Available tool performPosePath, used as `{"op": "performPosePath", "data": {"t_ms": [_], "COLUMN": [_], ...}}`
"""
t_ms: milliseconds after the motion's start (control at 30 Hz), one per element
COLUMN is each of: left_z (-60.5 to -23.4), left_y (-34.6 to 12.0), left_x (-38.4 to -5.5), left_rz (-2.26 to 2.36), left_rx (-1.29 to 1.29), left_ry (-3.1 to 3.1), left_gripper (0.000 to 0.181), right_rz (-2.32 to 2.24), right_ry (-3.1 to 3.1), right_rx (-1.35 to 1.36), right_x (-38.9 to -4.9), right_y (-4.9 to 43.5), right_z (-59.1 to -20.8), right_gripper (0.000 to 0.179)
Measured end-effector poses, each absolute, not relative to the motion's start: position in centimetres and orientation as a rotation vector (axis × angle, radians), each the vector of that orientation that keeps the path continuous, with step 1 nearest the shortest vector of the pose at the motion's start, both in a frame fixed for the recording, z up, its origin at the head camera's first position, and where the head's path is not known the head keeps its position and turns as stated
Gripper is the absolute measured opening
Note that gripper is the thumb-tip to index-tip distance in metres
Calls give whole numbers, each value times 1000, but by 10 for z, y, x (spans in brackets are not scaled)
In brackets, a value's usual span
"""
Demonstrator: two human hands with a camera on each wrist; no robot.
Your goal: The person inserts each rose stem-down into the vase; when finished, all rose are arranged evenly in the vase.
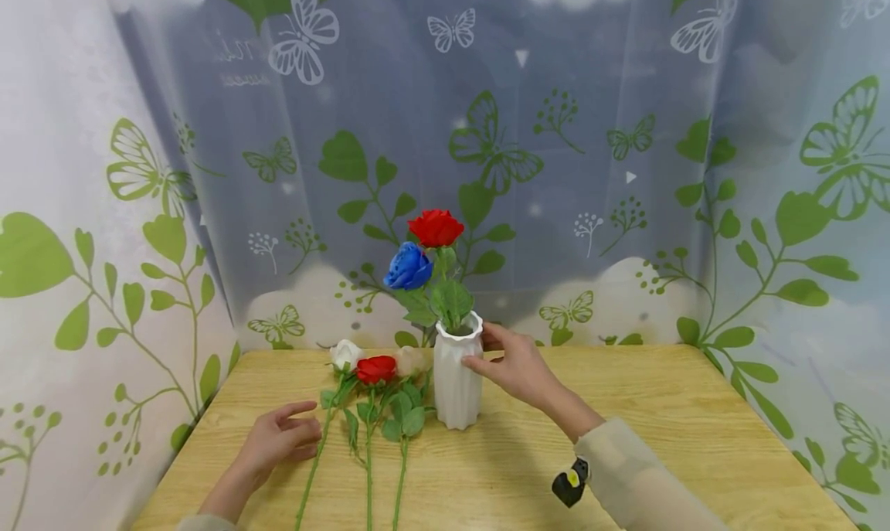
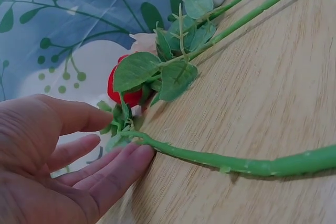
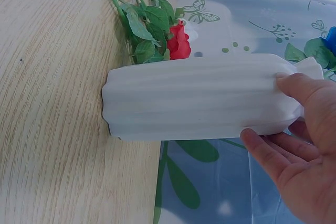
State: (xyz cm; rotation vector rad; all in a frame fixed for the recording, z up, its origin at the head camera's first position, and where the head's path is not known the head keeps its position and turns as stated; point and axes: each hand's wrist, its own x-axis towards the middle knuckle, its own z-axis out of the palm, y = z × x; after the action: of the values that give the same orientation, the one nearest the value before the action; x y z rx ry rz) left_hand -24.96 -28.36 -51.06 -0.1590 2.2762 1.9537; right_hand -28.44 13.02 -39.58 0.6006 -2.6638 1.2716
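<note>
A white fluted vase (image 1: 457, 384) stands upright on the table, holding a red rose (image 1: 436, 228) and a blue rose (image 1: 409, 267). My right hand (image 1: 524, 367) grips the vase near its rim, thumb on one side and fingers on the other, as the right wrist view shows. To the left of the vase lie a white rose (image 1: 345, 354), a second red rose (image 1: 376, 369) and a pale pinkish rose (image 1: 412, 361). My left hand (image 1: 281, 442) is beside the white rose's stem (image 2: 252, 165), its fingers spread and the thumb apart from them. Whether the fingertips touch the stem I cannot tell.
The light wood table (image 1: 577, 454) carries everything, with its far edge just behind the vase. A curtain (image 1: 389, 90) printed with butterflies and leaves hangs behind and at both sides. A black strap-like object (image 1: 570, 482) is at my right sleeve (image 1: 633, 469).
</note>
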Motion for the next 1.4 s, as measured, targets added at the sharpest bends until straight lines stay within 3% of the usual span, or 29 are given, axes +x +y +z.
{"op": "performPosePath", "data": {"t_ms": [533,933,1400], "left_z": [-511,-506,-470], "left_y": [-264,-258,-249], "left_x": [-257,-255,-254], "left_rz": [1607,1869,2021], "left_rx": [-68,-80,1], "left_ry": [2706,2334,2184], "left_gripper": [72,74,74], "right_rz": [1267,1278,1271], "right_ry": [-2659,-2654,-2647], "right_rx": [605,608,638], "right_x": [-285,-284,-286], "right_y": [131,130,132], "right_z": [-395,-396,-397], "right_gripper": [65,64,62]}}
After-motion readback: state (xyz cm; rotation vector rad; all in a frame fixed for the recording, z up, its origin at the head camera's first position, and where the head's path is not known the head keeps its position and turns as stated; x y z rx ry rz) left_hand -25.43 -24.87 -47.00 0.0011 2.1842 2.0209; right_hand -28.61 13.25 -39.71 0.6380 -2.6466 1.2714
